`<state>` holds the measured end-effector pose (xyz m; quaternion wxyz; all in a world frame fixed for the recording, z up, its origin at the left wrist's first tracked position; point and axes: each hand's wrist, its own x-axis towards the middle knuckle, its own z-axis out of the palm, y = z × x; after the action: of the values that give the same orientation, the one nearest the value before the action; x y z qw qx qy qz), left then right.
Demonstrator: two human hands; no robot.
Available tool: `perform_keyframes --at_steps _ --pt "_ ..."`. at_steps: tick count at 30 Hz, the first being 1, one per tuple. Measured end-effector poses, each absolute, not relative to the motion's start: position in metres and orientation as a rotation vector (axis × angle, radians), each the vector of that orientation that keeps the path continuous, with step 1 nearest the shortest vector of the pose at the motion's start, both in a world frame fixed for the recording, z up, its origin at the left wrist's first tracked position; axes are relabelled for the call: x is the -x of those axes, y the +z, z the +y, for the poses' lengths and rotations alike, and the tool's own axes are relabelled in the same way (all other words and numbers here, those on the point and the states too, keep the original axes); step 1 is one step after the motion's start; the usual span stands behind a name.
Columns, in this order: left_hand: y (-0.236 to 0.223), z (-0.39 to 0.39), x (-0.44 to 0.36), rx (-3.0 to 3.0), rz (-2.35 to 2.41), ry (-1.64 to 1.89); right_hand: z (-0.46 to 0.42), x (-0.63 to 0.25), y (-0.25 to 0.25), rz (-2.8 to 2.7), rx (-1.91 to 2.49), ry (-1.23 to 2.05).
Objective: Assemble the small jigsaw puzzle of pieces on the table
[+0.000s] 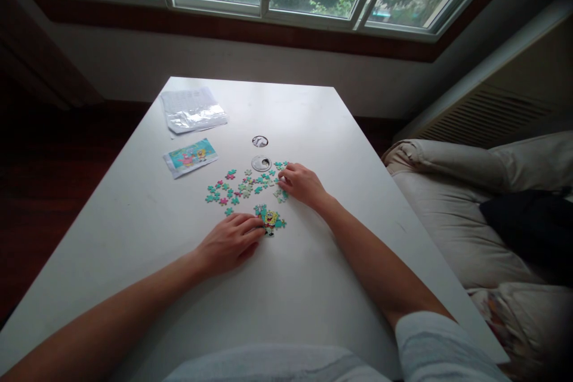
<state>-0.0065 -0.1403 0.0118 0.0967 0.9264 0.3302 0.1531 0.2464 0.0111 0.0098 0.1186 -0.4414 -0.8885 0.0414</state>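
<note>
Several loose jigsaw pieces (237, 188), teal and pink, lie scattered on the white table (313, 286). A small joined cluster (271, 219) with a yellow cartoon figure sits nearer me. My left hand (230, 243) lies on the table with its fingertips pressed together against the left edge of that cluster. My right hand (301, 183) rests at the right end of the scattered pieces, fingers curled down onto them; what they pinch is hidden.
A cartoon picture card (191, 157) and a clear plastic bag (192, 110) lie at the table's far left. A round cable hole (260, 141) and its cap (261, 163) sit beyond the pieces. A cushioned sofa (470, 209) stands to the right, windows ahead.
</note>
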Motion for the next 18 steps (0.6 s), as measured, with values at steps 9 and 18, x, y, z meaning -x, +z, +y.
perform_keyframes --at_steps 9,18 --pt "0.0136 -0.1407 0.0049 -2.741 0.983 0.451 0.0093 -0.2412 0.0059 -2.553 1.284 0.142" --pt "0.0122 -0.1402 0.0062 -2.746 0.988 0.438 0.0130 -0.2386 0.0024 -2.416 1.126 0.416"
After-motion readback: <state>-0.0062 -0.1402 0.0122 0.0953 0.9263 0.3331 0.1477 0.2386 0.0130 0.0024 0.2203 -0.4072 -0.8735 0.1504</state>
